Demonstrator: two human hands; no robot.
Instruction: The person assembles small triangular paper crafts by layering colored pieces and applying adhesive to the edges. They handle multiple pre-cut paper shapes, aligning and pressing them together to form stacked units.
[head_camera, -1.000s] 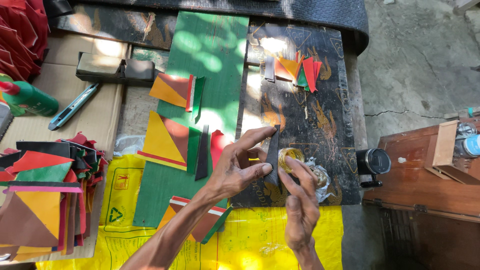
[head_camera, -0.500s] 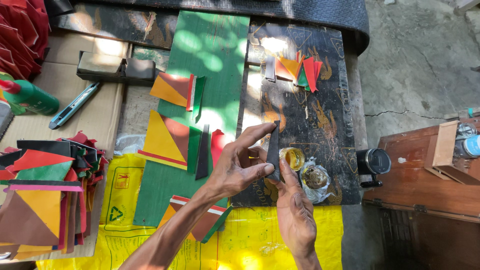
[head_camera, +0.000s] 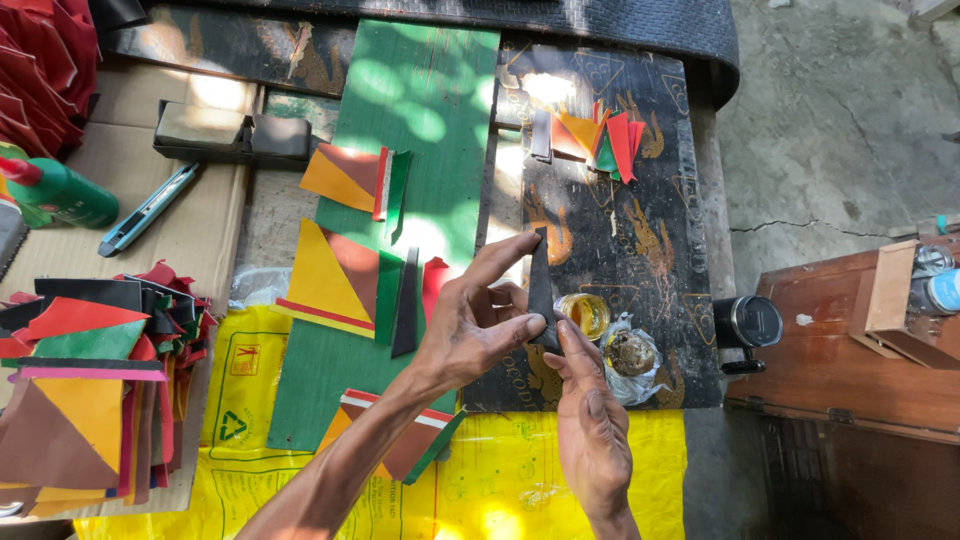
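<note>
My left hand (head_camera: 478, 322) holds a narrow black triangular strip (head_camera: 541, 290) upright between thumb and fingers, above the dark patterned board (head_camera: 640, 250). My right hand (head_camera: 590, 425) reaches up from below, its fingertips touching the strip's lower end. Just right of the strip sits a small open tin of yellow glue (head_camera: 585, 314), and beside it a crumpled clear bag with a dark lump (head_camera: 630, 355). Under my left forearm lies a stitched piece of orange, brown, white and green (head_camera: 400, 440).
A green board (head_camera: 420, 110) carries yellow-and-brown triangular patches (head_camera: 335, 280) and a black strip (head_camera: 406, 305). Coloured triangles (head_camera: 600, 135) lie at the dark board's top. A stack of coloured pieces (head_camera: 80, 390), a utility knife (head_camera: 145, 210), a green bottle (head_camera: 60, 195) and a wooden box (head_camera: 870, 340) stand around.
My right hand moved from the glue tin's side to the black strip's lower end. My left hand lifted the strip slightly and stays gripping it.
</note>
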